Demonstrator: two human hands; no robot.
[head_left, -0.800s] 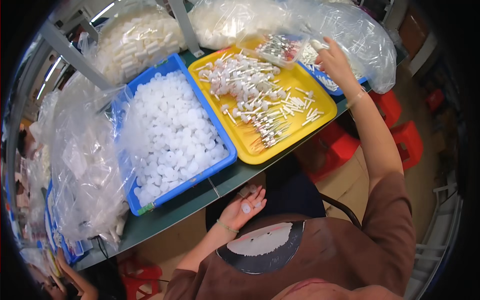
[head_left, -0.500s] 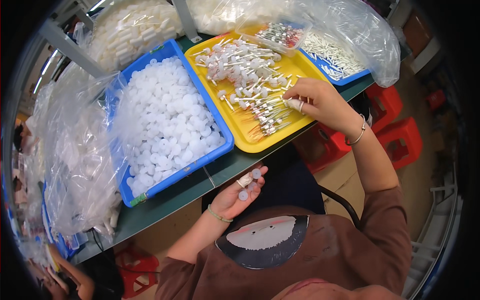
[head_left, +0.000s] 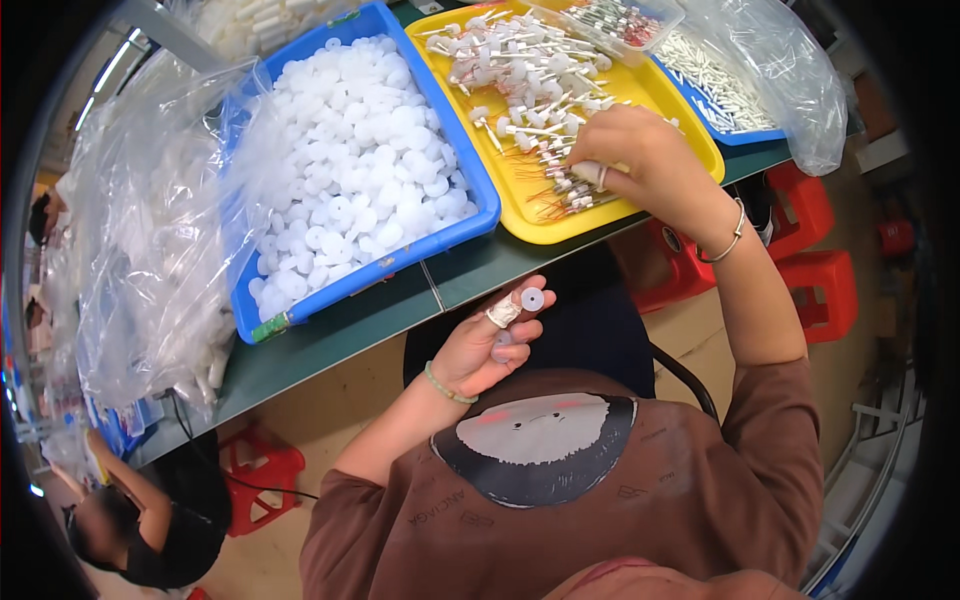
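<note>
My left hand (head_left: 480, 350) is palm up just off the table's near edge, its fingers curled round small translucent plastic discs. One disc (head_left: 532, 299) with a centre hole shows at the fingertips; another rests lower, by the curled fingers. White tape wraps one finger. Over the yellow tray (head_left: 540, 230), my right hand (head_left: 650, 165) bends down with thumb and fingers closed together at a row of thin white rods with orange wires (head_left: 555, 150). Its fingertips are partly hidden, so what they pinch cannot be made out. Rods fitted with discs (head_left: 530, 65) lie heaped farther back in that tray.
Left of it stands a blue tray (head_left: 400, 258) full of loose discs. A clear box (head_left: 640, 35) of wired parts and a blue tray of short white rods (head_left: 720, 80) are at the far right. Plastic bags (head_left: 150, 260) cover the left. Red stools (head_left: 262, 475) and a person (head_left: 165, 520) are below.
The view has shifted, so the trays sit higher in it. My right hand has moved nearer the front of the wired rods. In my left hand, a disc now stands clearly at the fingertips.
</note>
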